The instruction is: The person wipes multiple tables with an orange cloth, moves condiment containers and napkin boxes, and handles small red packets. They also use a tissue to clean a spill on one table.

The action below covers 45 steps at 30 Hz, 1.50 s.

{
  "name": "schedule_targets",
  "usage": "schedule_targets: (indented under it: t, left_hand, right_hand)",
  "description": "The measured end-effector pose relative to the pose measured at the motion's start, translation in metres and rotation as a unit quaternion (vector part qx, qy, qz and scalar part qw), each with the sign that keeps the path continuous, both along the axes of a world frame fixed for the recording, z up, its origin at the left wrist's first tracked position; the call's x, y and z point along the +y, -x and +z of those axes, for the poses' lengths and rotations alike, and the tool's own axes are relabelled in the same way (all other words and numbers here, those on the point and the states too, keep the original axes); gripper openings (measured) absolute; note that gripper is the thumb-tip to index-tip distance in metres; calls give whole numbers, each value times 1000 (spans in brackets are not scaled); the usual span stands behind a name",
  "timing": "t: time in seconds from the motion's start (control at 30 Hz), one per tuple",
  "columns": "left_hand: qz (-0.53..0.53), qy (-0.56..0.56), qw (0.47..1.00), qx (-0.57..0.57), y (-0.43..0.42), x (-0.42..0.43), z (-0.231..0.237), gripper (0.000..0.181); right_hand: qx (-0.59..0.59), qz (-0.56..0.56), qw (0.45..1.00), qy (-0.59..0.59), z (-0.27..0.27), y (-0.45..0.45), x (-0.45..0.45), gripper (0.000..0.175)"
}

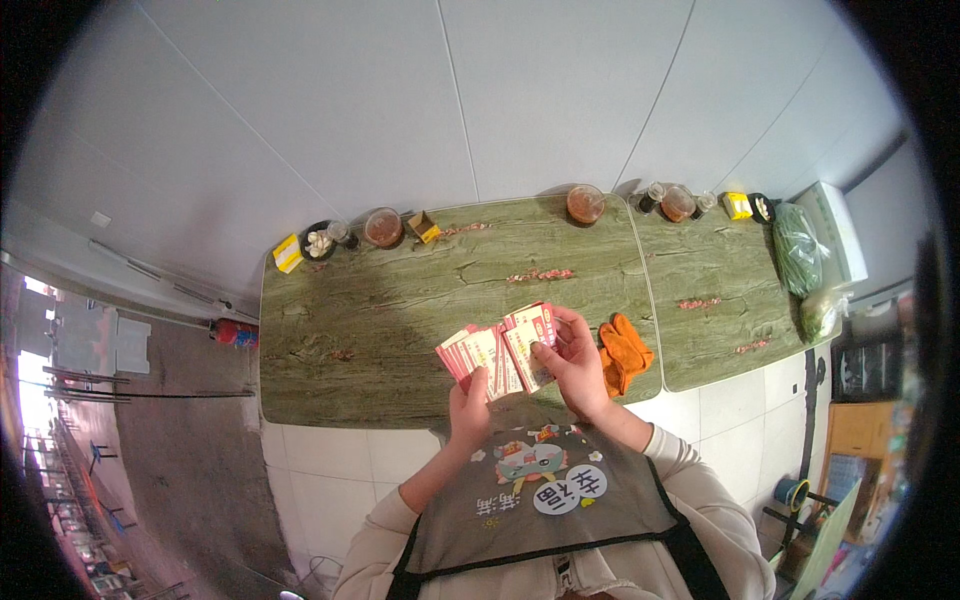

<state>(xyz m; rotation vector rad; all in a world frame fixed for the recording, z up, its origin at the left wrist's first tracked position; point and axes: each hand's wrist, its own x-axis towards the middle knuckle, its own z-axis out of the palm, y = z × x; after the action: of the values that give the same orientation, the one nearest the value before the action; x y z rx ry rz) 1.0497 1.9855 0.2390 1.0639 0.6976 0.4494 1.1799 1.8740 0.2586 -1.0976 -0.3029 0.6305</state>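
Note:
My left hand (pixel 471 409) grips a fanned bunch of red and cream printed cards (pixel 480 352) between thumb and fingers. With my right hand (pixel 581 367) I hold several more such cards (pixel 531 346), the thumb lying flat on the front one. The two bunches touch or overlap above the near part of a green wood-grain table (pixel 420 322). An orange cloth (pixel 625 354), folded or crumpled, lies on the table just right of my right hand. Below my hands is the grey printed apron (pixel 547 487) that I wear.
Along the wall stand bowls of reddish sauce (pixel 384 227), dark-filled glass jars (pixel 651 198), yellow boxes (pixel 287 253) and a black bowl of garlic (pixel 318 241). Bagged green vegetables (pixel 798 251) lie by a white foam box (pixel 832 229) at right. A fire extinguisher (pixel 234 332) is left of the table.

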Motion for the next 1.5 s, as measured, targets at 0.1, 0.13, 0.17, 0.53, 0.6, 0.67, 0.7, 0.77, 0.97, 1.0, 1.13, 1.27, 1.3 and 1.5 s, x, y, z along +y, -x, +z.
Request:
schedule_targets:
  t: [0.1, 0.13, 0.17, 0.53, 0.6, 0.67, 0.7, 0.77, 0.97, 1.0, 1.13, 1.27, 1.3, 1.5]
  left_hand:
    - [-28, -72, 997, 3, 1, 1, 1, 26]
    - [-32, -83, 996, 5, 2, 1, 1, 26]
    - [-35, -90, 995, -18, 2, 1, 0, 26]
    - [-34, -65, 997, 21, 6, 2, -7, 28]
    - [-23, -75, 997, 17, 4, 0, 1, 25]
    - [-9, -92, 996, 16, 2, -2, 6, 23]
    - [-2, -103, 994, 18, 1, -2, 6, 22]
    - [-3, -117, 993, 26, 2, -1, 3, 20]
    - [6, -65, 998, -5, 7, 2, -12, 20]
    - [3, -47, 999, 1, 7, 2, -12, 21]
    - [-16, -75, 997, 18, 2, -1, -8, 23]
    - [-45, -114, 992, 12, 8, 4, -11, 28]
    - [-64, -233, 969, 54, 10, 7, -13, 29]
    - [-13, -4, 999, -41, 8, 4, -19, 28]
  right_hand:
    - [11, 19, 1000, 2, 2, 2, 0, 51]
    - [23, 29, 999, 6, 3, 3, 0, 51]
    - [16, 24, 999, 16, 4, 3, 0, 51]
    - [-8, 18, 1000, -8, 1, 2, 0, 51]
    - [-1, 20, 1000, 3, 0, 5, 1, 51]
    - [5, 22, 1000, 12, 0, 6, 1, 51]
    - [4, 18, 1000, 19, 1, 7, 1, 51]
    - [11, 7, 1000, 26, 2, 6, 0, 51]
    - [-2, -11, 1000, 9, 2, 2, 0, 51]
    - [-4, -1, 1000, 11, 2, 2, 0, 51]
    - [0, 18, 1000, 16, 0, 6, 1, 50]
    - [-6, 3, 1000, 24, -2, 7, 2, 50]
    - [1, -5, 1000, 25, -2, 6, 2, 50]
    - [-23, 4, 1000, 8, 1, 5, 3, 50]
